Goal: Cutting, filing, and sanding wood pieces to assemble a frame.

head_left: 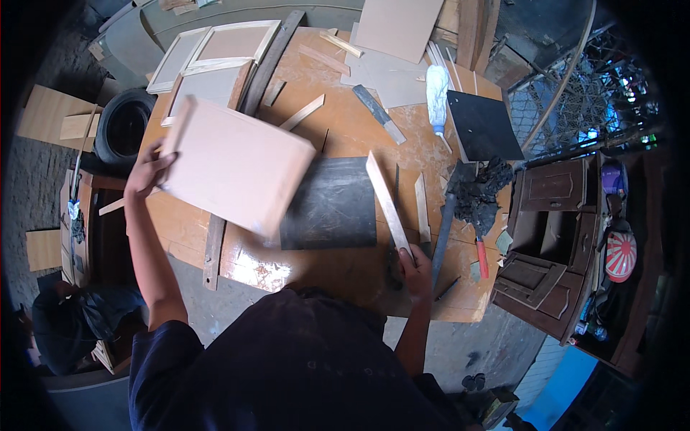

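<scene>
My left hand grips the left edge of a light wooden panel, a flat board with strips along two of its sides. The panel is tilted above the workbench, its right end blurred. In my right hand is a narrow pale wood strip, held by its near end and pointing away from me. Between the two hands a black square sheet lies on the bench, partly covered from view by the panel. Another pale strip rests just right of the held one.
Around the orange-brown workbench lie a glue bottle, a black board, a crumpled black bag and a red-handled tool. Framed panels sit at the far left. A dark cabinet stands right; a tyre left.
</scene>
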`<state>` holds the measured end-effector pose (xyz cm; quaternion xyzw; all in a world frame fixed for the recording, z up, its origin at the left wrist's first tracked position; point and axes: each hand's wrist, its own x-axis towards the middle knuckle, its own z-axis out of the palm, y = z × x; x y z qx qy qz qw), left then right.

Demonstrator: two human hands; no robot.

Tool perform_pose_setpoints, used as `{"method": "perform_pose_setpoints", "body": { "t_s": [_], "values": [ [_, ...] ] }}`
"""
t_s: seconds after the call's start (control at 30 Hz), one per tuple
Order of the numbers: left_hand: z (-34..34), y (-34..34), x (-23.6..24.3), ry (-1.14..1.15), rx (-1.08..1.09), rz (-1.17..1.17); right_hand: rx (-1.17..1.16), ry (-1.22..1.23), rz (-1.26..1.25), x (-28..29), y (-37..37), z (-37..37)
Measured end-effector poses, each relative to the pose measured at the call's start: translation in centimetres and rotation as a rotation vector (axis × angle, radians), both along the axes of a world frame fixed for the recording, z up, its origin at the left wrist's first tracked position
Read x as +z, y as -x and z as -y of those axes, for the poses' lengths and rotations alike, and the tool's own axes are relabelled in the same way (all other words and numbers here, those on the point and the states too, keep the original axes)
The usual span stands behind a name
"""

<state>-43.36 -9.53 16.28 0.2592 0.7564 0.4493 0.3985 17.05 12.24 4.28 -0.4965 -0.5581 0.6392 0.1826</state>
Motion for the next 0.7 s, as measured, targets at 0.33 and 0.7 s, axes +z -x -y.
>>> {"method": "perform_pose_setpoints", "body": {
  "t_s": [0.33,0.7],
  "values": [
    [8.8,6.7,-19.8,-0.568,0.962,0.558,0.054,0.092,-0.061,-1.8,1.5,0.8],
    [2.9,2.5,-21.5,-0.306,0.945,0.468,0.088,-0.135,-0.075,0.1,2.1,3.4]
  ]
}}
